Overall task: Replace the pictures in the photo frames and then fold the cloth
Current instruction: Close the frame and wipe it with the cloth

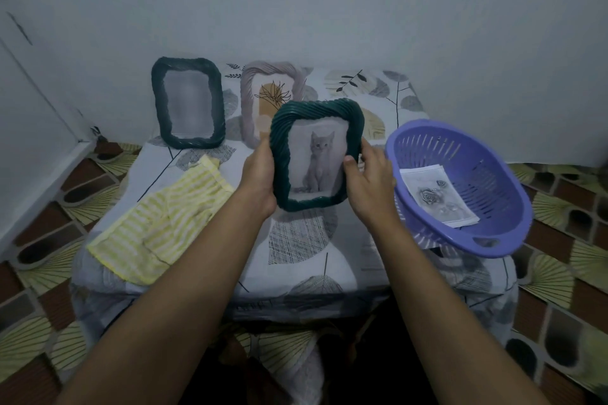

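I hold a dark green twisted-rim photo frame [316, 115] upright above the table; a grey kitten picture [316, 158] shows in it. My left hand [260, 174] grips its left edge and my right hand [367, 181] grips its right edge, thumb on the front. A second dark green frame [158, 102] stands at the back left with a pale blank inside. A beige frame [250, 99] with a plant drawing stands behind the held one. A yellow-and-white striped cloth [158, 220] lies crumpled on the table's left.
A purple perforated basket [487, 237] sits on the table's right edge, holding a rose picture [437, 197]. The small table wears a leaf-print cover [302, 240]. A white wall rises right behind it, and patterned floor tiles [559, 273] surround it.
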`<state>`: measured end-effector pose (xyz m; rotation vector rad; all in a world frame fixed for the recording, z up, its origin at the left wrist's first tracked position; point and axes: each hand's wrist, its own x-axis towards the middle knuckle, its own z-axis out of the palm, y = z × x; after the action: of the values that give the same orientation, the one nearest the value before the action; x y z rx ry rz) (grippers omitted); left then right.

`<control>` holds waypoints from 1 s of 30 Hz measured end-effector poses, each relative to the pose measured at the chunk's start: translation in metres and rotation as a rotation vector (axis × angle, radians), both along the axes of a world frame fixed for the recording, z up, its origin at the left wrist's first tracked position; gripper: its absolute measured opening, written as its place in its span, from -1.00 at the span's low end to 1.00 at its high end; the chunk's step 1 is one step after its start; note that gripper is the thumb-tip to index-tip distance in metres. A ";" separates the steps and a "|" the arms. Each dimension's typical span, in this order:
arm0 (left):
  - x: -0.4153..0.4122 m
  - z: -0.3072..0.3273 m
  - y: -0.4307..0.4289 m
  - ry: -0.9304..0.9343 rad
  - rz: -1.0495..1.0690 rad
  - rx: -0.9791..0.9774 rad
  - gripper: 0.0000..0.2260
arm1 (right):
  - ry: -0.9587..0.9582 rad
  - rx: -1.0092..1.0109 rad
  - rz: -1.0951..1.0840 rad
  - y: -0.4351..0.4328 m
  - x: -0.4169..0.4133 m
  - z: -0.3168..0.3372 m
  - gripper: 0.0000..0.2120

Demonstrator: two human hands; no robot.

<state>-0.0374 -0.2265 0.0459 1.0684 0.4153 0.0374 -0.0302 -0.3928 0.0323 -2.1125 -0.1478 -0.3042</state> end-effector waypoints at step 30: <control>0.204 -0.030 -0.061 0.029 -0.136 0.065 -0.40 | 0.197 -0.345 -0.114 -0.054 0.151 0.031 -0.58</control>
<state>0.1667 -0.2873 0.0164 1.1600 0.3683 -0.0864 0.1203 -0.4467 0.0629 -2.4838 0.0410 -0.1424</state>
